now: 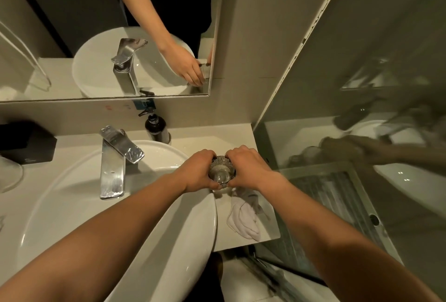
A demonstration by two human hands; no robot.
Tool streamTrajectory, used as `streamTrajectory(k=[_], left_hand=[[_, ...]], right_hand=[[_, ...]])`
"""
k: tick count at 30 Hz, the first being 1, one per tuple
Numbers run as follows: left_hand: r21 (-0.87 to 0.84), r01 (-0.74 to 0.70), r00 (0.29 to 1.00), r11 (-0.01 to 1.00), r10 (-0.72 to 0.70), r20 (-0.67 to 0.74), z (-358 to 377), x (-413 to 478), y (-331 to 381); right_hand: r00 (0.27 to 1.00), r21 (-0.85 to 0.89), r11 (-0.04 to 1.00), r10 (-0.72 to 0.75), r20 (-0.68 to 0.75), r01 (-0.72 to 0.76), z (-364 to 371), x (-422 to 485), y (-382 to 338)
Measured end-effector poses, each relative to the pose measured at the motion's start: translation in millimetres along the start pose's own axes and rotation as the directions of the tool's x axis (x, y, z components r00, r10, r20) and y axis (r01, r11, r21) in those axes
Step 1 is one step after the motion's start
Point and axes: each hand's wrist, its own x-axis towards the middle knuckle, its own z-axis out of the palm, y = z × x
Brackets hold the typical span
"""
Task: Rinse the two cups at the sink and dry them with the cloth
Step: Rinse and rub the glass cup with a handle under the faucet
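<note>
Both the left hand (196, 171) and the right hand (249, 168) grip one glass cup (221, 172) beside the sink (193, 217), above the cloth (243, 219).

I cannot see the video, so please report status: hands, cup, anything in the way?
Left hand and right hand grip one glass cup. Cup beside the sink, cloth nearby. Nothing in the way.

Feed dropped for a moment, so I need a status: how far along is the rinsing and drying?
Done: nothing confirmable; the faucet runs no water, and I cannot tell if the cup is wet. In hand: left hand and right hand both grip one ribbed glass cup beside the basin. Left: the cloth lies crumpled on the counter, in neither hand, so drying remains; no second cup is clearly visible.
</note>
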Motion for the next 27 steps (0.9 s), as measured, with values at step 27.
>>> streamTrajectory(k=[27], left_hand=[[0.118, -0.091, 0.994, 0.989, 0.082, 0.074, 8.1, 30.1, 48.3]], right_hand=[[0.969, 0.072, 0.966, 0.247, 0.026, -0.249, -25.0, -37.9, 55.4]])
